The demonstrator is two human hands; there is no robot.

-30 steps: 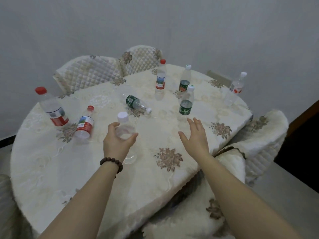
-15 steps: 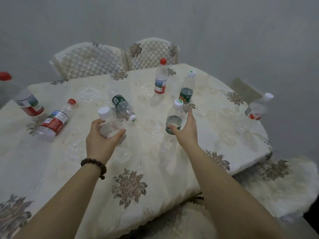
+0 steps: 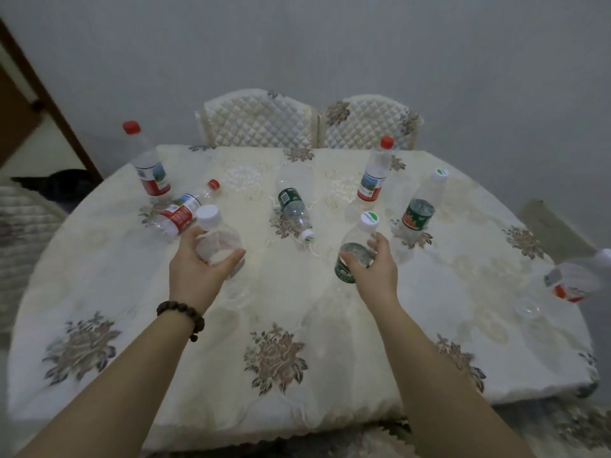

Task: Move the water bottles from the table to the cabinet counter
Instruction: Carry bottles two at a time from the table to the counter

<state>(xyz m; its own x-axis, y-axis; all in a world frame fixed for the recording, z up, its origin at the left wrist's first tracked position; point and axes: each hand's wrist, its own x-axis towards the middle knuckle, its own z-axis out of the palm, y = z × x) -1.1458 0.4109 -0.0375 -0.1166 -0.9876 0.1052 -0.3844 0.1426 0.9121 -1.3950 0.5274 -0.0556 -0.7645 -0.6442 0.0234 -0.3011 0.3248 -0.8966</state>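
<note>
My left hand (image 3: 198, 269) grips a clear white-capped bottle (image 3: 216, 239) over the table (image 3: 297, 375). My right hand (image 3: 373, 269) is wrapped around a green-label bottle (image 3: 355, 249) with a white cap. Still on the cloth: a green-label bottle lying on its side (image 3: 294, 209), an upright green-label bottle (image 3: 421, 206), an upright red-label bottle (image 3: 375, 175), a red-label bottle lying down (image 3: 183, 211), a tall red-capped bottle (image 3: 147, 163) at the left, and a blurred red-label bottle (image 3: 568, 284) at the right edge. No cabinet counter is in view.
Two quilted chairs (image 3: 261, 120) (image 3: 367, 122) stand behind the table against the grey wall. Another quilted chair (image 3: 23, 226) is at the left, one more chair back (image 3: 552, 226) at the right. A brown door frame (image 3: 49, 104) shows at the far left.
My right hand reached forward and closed on the green-label bottle. My left hand kept its clear bottle. The view swung left, bringing the door frame and left chair into sight.
</note>
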